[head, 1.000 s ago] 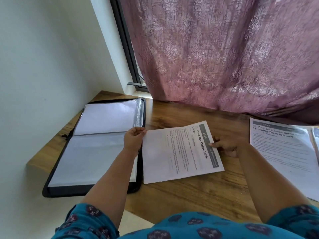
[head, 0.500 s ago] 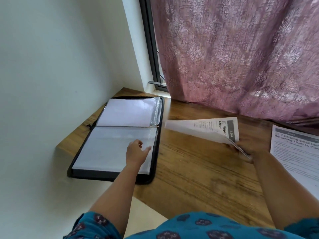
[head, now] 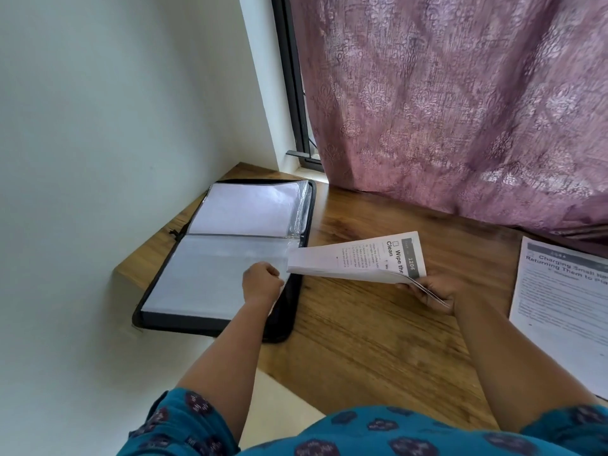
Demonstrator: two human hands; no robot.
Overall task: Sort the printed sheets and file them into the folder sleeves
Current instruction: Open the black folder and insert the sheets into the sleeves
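A black folder (head: 283,327) lies open at the left end of the wooden desk, its clear sleeves (head: 214,278) showing white pages. My left hand (head: 262,284) sits at the right edge of the near sleeve, fingers curled and pinching the plastic edge. My right hand (head: 431,291) grips the bottom corner of a thin set of printed sheets (head: 358,258) headed "Wipe the... Clean", numbered 1206. The sheets are lifted off the desk and slant toward the folder, their far end close to my left hand.
More printed sheets (head: 562,311) headed "Charging Small..." lie at the desk's right edge. A pink curtain (head: 460,110) hangs behind the desk, beside a dark window frame (head: 292,80). A white wall (head: 115,110) borders the left. Bare wood (head: 378,340) lies between folder and papers.
My right hand lifted the sheets off the desk and swung their free end toward the folder. My left hand let go of them, moved onto the near sleeve and curled at its edge.
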